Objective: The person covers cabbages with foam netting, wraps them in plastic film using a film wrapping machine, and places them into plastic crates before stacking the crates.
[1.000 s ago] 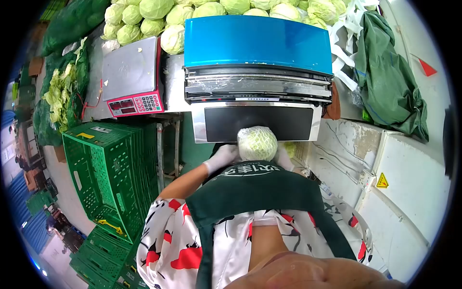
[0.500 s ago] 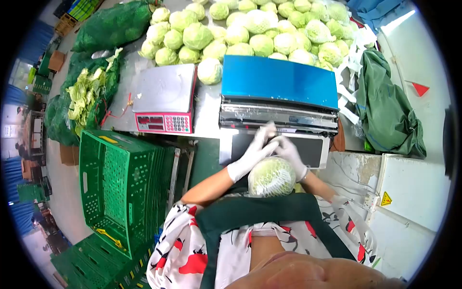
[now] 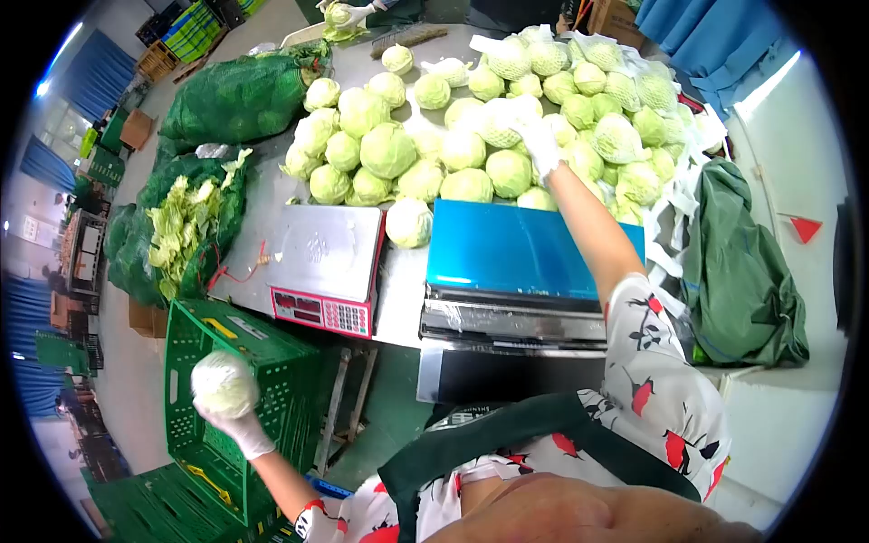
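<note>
A wrapped cabbage (image 3: pixel 224 384) rests in my gloved left hand (image 3: pixel 237 425), in front of the opening of an upright green crate (image 3: pixel 206 317). My gloved right hand (image 3: pixel 539 145) reaches over the blue-topped wrapping machine (image 3: pixel 507 249) to the cabbage pile (image 3: pixel 389 149). Its fingers are on a cabbage in a white foam net (image 3: pixel 498 123), partly blurred. Left of the machine lies a scale (image 3: pixel 326 253) with a red front, and a single cabbage (image 3: pixel 409 223) sits between the two.
Green net sacks (image 3: pixel 231 100) and loose leaves (image 3: pixel 176 231) are at the left. A dark green cloth (image 3: pixel 742 271) hangs at the right beside white foam nets (image 3: pixel 670 231). Across the table, a co-worker's gloved hands (image 3: pixel 358 13) hold a cabbage.
My hands have parted. The left one has carried the wrapped cabbage from my chest to the green crate, and the right one has stretched forward to the pile. The view has tilted up.
</note>
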Demonstrator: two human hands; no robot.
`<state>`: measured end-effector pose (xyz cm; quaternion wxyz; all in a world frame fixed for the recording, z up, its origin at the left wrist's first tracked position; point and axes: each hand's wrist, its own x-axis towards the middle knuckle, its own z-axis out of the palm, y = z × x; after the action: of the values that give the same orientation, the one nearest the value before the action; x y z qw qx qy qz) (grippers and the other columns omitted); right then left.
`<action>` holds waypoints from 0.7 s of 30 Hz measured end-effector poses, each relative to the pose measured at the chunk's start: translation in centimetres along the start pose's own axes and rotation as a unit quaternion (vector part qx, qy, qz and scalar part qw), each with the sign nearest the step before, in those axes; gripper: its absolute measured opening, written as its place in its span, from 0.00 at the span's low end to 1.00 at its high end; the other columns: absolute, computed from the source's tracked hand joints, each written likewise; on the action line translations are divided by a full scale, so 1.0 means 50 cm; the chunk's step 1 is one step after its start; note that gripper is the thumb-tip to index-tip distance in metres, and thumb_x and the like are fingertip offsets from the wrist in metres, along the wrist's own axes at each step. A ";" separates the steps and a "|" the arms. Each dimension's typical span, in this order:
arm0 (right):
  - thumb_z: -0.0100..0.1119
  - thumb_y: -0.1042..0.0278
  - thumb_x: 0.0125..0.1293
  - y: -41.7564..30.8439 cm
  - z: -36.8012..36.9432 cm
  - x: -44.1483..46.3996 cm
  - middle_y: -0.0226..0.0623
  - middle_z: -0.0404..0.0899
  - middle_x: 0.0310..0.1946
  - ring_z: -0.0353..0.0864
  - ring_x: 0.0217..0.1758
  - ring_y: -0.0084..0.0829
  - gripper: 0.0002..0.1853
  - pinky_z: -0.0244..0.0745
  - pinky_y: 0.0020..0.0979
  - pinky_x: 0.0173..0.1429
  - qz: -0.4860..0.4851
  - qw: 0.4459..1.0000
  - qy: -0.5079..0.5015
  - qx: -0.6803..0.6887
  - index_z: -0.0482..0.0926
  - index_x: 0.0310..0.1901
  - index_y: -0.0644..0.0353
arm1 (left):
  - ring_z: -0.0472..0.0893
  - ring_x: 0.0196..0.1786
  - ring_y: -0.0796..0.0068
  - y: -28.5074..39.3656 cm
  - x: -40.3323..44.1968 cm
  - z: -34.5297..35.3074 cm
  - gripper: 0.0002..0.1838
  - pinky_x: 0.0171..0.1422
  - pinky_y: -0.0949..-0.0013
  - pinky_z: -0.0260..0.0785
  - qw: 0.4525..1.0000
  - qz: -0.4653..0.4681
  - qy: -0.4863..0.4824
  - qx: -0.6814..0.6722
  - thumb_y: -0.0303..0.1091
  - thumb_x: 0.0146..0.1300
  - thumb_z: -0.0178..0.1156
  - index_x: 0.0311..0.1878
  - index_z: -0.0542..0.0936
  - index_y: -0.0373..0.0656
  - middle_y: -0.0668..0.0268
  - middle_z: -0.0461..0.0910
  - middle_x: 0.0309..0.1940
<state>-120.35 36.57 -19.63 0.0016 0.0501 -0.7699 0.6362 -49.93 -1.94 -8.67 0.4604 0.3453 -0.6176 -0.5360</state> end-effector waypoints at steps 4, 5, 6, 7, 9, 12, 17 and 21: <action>0.80 0.39 0.45 -0.059 0.145 0.058 0.61 0.65 0.68 0.65 0.73 0.53 0.66 0.67 0.45 0.72 0.146 0.961 0.146 -0.182 0.50 0.74 0.74 | 0.70 0.72 0.56 0.063 0.010 -0.041 0.40 0.74 0.49 0.65 0.969 -0.107 0.212 -0.064 0.69 0.71 0.39 0.74 0.66 0.49 0.58 0.69 0.71; 0.80 0.36 0.43 -0.066 0.167 0.064 0.64 0.59 0.72 0.60 0.76 0.58 0.70 0.65 0.48 0.74 0.197 0.936 0.182 -0.228 0.48 0.75 0.74 | 0.68 0.74 0.56 0.040 0.006 -0.068 0.43 0.76 0.50 0.62 0.971 -0.121 0.203 -0.047 0.70 0.70 0.40 0.75 0.65 0.46 0.58 0.68 0.72; 0.79 0.32 0.40 -0.063 0.173 0.066 0.65 0.44 0.77 0.48 0.79 0.66 0.73 0.60 0.54 0.76 0.200 0.938 0.141 -0.246 0.45 0.77 0.71 | 0.67 0.74 0.57 -0.002 0.010 -0.128 0.43 0.77 0.51 0.59 0.960 -0.165 0.227 -0.005 0.68 0.70 0.44 0.75 0.65 0.44 0.57 0.67 0.73; 0.79 0.33 0.40 -0.063 0.177 0.066 0.65 0.45 0.77 0.50 0.78 0.66 0.73 0.61 0.53 0.75 0.196 0.936 0.144 -0.256 0.45 0.76 0.71 | 0.66 0.75 0.58 -0.028 0.017 -0.173 0.43 0.79 0.52 0.56 0.944 -0.210 0.250 0.037 0.66 0.70 0.48 0.76 0.64 0.41 0.57 0.67 0.73; 0.80 0.34 0.40 -0.087 0.173 0.049 0.66 0.47 0.77 0.55 0.76 0.65 0.72 0.64 0.51 0.74 0.189 0.929 0.152 -0.278 0.47 0.76 0.72 | 0.64 0.76 0.59 -0.028 0.011 -0.129 0.39 0.80 0.55 0.51 0.912 -0.150 0.276 0.265 0.57 0.73 0.53 0.75 0.64 0.36 0.55 0.66 0.74; 0.78 0.44 0.48 0.007 0.133 0.109 0.60 0.64 0.70 0.68 0.72 0.49 0.56 0.71 0.48 0.69 0.140 0.984 0.083 -0.069 0.60 0.71 0.71 | 0.67 0.73 0.60 -0.013 0.023 -0.031 0.31 0.78 0.58 0.55 0.939 -0.047 0.262 0.218 0.46 0.75 0.53 0.73 0.68 0.35 0.55 0.68 0.72; 0.64 0.49 0.64 -0.023 -0.042 0.039 0.45 0.73 0.67 0.72 0.70 0.39 0.36 0.70 0.45 0.71 0.222 0.837 -0.160 0.474 0.68 0.69 0.61 | 0.76 0.65 0.63 0.030 0.016 0.326 0.23 0.71 0.59 0.68 0.972 0.024 0.025 0.232 0.37 0.76 0.49 0.66 0.74 0.32 0.54 0.76 0.64; 0.61 0.48 0.64 -0.080 -0.202 -0.139 0.42 0.71 0.69 0.71 0.71 0.37 0.40 0.67 0.40 0.73 0.168 0.852 -0.285 0.405 0.63 0.73 0.62 | 0.80 0.61 0.64 0.020 -0.086 0.653 0.21 0.70 0.64 0.69 0.964 -0.061 -0.244 0.082 0.30 0.74 0.52 0.67 0.73 0.32 0.54 0.81 0.58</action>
<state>-113.72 46.25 -14.25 -0.3457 0.0955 -0.4071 0.8401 -79.08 13.47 -8.58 0.2325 0.2774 -0.7310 -0.5785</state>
